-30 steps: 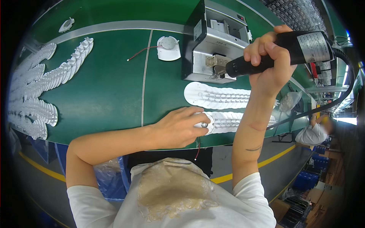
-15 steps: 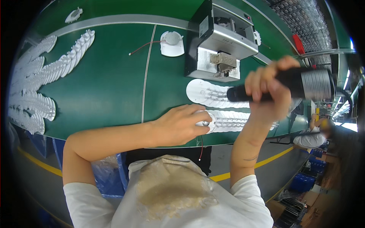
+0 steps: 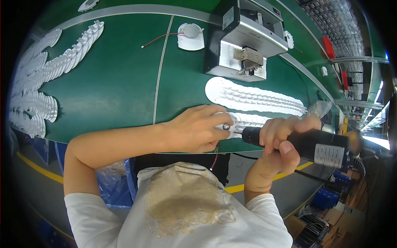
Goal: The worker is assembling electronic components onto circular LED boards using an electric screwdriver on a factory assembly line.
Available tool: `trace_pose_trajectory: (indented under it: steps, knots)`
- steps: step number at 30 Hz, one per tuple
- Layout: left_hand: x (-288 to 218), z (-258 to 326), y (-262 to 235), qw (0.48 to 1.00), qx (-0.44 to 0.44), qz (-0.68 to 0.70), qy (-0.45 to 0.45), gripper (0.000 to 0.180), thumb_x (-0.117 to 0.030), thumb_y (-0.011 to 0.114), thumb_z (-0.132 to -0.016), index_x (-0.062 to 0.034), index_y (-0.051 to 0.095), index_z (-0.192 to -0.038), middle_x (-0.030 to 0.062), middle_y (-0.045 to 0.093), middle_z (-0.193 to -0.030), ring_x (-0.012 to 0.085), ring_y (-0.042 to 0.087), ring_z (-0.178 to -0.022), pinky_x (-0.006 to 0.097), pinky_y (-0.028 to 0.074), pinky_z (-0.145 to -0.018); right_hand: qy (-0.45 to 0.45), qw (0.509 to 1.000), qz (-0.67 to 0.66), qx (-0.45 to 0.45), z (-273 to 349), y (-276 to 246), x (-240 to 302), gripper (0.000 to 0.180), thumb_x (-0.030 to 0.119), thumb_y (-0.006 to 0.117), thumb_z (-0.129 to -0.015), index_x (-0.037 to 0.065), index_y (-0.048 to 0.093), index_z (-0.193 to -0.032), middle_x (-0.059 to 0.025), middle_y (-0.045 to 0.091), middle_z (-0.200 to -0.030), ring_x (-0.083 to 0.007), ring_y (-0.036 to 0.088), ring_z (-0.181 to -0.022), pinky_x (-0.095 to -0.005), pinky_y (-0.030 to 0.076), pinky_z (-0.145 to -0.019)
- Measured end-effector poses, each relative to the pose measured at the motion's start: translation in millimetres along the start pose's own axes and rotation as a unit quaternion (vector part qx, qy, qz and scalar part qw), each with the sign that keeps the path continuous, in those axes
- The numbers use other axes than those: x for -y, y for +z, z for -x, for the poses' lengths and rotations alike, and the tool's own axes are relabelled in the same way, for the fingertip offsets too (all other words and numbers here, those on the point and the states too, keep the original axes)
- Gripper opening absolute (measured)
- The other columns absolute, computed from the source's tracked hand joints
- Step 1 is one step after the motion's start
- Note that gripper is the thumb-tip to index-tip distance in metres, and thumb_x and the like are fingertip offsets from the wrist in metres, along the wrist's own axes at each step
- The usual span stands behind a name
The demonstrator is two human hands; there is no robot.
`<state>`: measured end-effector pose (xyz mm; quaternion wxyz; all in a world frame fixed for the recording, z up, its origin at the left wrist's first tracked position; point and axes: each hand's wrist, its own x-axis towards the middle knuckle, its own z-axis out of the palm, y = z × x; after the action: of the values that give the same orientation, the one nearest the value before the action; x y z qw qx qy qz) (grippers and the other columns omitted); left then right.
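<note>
My right hand [image 3: 278, 142] is wrapped round a black electric screwdriver [image 3: 308, 144], held nearly level. Its bit points left, at or close to a white plastic part [image 3: 231, 120] by my left fingertips; whether it touches a screw is unclear. My left hand [image 3: 197, 128] lies over that part with its fingers curled on it, hiding most of it. A ring is on one finger. From under the hand a thin red wire [image 3: 215, 160] hangs over the table edge. A row of overlapping white plastic parts [image 3: 254, 120] extends rightward behind the screwdriver.
Beyond lies a second row of white parts [image 3: 248, 97]. A silver and black machine [image 3: 244, 41] stands at the back. A white piece with red wire [image 3: 191, 37] lies left of it. Stacked white parts [image 3: 78, 58] fan out at far left. A person works far right.
My right hand has brought the screwdriver down and nearer, its bit now beside my left fingertips. My left hand stays on the white part. The whole view has shifted slightly.
</note>
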<state>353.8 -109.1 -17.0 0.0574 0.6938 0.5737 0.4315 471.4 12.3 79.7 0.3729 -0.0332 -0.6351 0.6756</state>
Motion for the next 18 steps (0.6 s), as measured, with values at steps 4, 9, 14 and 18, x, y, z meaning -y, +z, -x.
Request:
trace_pose_trajectory:
  steps: [4, 9, 14, 18]
  knots:
    - [-2, -1, 0, 1.000, -0.002, 0.008, -0.001, 0.016, -0.013, 0.069, -0.069, -0.0096, 0.067, -0.084, 0.0032, 0.057, -0.104, 0.0273, 0.056, -0.104, 0.036, 0.051, -0.078, -0.037, 0.999, 0.020, 0.027, 6, 2, 0, 0.034, 0.003, 0.056, -0.072, 0.005, 0.040, -0.102, -0.0037, 0.043, -0.057, -0.0139, 0.043, -0.040, -0.0292, 0.042, -0.043]
    - [-5, -1, -1, 0.999, -0.006, 0.028, -0.026, 0.016, -0.013, 0.070, -0.070, -0.0088, 0.067, -0.085, 0.0106, 0.052, -0.113, 0.0288, 0.057, -0.099, 0.036, 0.051, -0.078, -0.040, 0.997, 0.021, 0.067, 10, -3, 0, 0.033, 0.001, 0.056, -0.073, 0.005, 0.039, -0.101, -0.0047, 0.044, -0.059, -0.0144, 0.046, -0.042, -0.0294, 0.043, -0.044]
    - [-6, 0, -6, 0.998, 0.021, 0.047, -0.045, 0.019, -0.013, 0.070, -0.069, -0.0071, 0.067, -0.087, 0.0146, 0.050, -0.115, 0.0295, 0.054, -0.102, 0.039, 0.046, -0.080, -0.028, 0.997, 0.006, 0.068, 8, -5, -3, 0.033, 0.001, 0.058, -0.074, 0.004, 0.039, -0.101, -0.0047, 0.044, -0.060, -0.0145, 0.046, -0.043, -0.0299, 0.043, -0.045]
    - [-5, -3, -12, 1.000, 0.014, 0.002, -0.028, 0.021, -0.014, 0.071, -0.067, -0.0091, 0.066, -0.088, 0.0131, 0.051, -0.116, 0.0299, 0.050, -0.107, 0.040, 0.042, -0.085, 0.012, 0.999, -0.029, 0.043, 0, 1, 9, 0.037, 0.005, 0.063, -0.072, 0.006, 0.040, -0.101, -0.0040, 0.045, -0.060, -0.0153, 0.048, -0.047, -0.0307, 0.044, -0.047]
